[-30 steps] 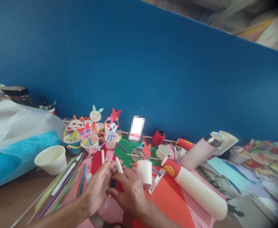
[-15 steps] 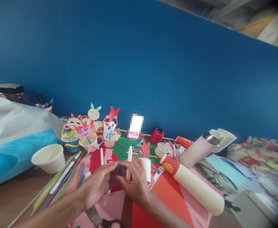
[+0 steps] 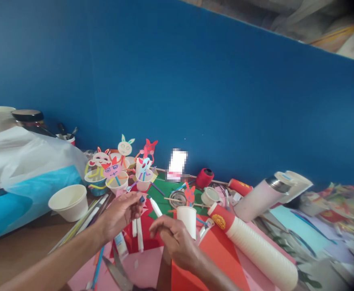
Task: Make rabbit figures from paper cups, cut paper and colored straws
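My left hand (image 3: 120, 215) pinches a small dark marker cap (image 3: 142, 199) at its fingertips. A white marker (image 3: 155, 207) is in my right hand (image 3: 177, 241), its uncapped dark tip pointing up and left toward the cap, a small gap apart. Just beyond my right hand stands a white paper cup (image 3: 187, 221) with a red paper animal head (image 3: 189, 195) above it. Below my left hand lie two white markers (image 3: 139, 235) on red paper and a white-and-blue tube (image 3: 121, 245). Scissors (image 3: 118, 271) lie near the front edge of view.
Paper cups bearing animal figures (image 3: 113, 171) stand back left, near an empty white bowl (image 3: 69, 202) and a plastic bag (image 3: 31, 161). On the right are a long cup stack (image 3: 258, 250), a tilted flask (image 3: 254, 200) and a red thread spool (image 3: 205, 178). A blue wall (image 3: 170, 81) rises behind.
My hands have drawn apart: the left moved up and left with the cap, the right slightly down and right with the marker, which now tilts left. The view has shifted slightly.
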`<state>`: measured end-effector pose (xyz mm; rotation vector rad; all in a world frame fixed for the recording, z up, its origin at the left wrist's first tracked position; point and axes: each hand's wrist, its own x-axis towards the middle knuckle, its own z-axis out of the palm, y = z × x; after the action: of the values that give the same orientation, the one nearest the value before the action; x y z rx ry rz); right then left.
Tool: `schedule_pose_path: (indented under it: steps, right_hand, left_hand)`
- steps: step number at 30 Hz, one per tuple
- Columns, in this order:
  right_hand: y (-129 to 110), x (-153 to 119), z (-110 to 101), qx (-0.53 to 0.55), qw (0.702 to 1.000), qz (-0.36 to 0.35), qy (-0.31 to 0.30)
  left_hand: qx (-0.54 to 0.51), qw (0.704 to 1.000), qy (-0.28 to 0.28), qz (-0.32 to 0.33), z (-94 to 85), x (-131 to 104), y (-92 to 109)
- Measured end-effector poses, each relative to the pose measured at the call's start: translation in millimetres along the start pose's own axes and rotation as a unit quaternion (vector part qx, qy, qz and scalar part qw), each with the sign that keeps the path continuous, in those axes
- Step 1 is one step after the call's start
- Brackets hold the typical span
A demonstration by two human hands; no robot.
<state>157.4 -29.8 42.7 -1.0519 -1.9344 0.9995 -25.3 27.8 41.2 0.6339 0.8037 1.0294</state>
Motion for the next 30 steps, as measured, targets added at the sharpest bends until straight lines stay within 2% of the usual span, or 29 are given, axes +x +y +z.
schedule_pose_path:
  steps: [4,13,26,30]
  right_hand:
    - [1.4,-0.3,2.9,0.004,1.0,0.019,-0.014]
    - [4.5,1.4,5.7,-0.01,1.0,0.017,-0.016]
    - [9.0,1.1,9.6,0.012,0.999,0.036,-0.026]
    - [7.9,0.7,8.8,-0.011,0.999,0.031,-0.027]
  left_hand:
    - [0.002,1.0,0.003,0.018,-2.3,0.8,2.5]
    - [0.012,0.999,-0.015,0.036,-1.6,3.1,-4.5]
    - [0.099,0.993,-0.035,0.054,10.5,-7.1,-12.3]
    - [0.135,0.988,-0.022,0.068,13.8,-9.4,-10.5]
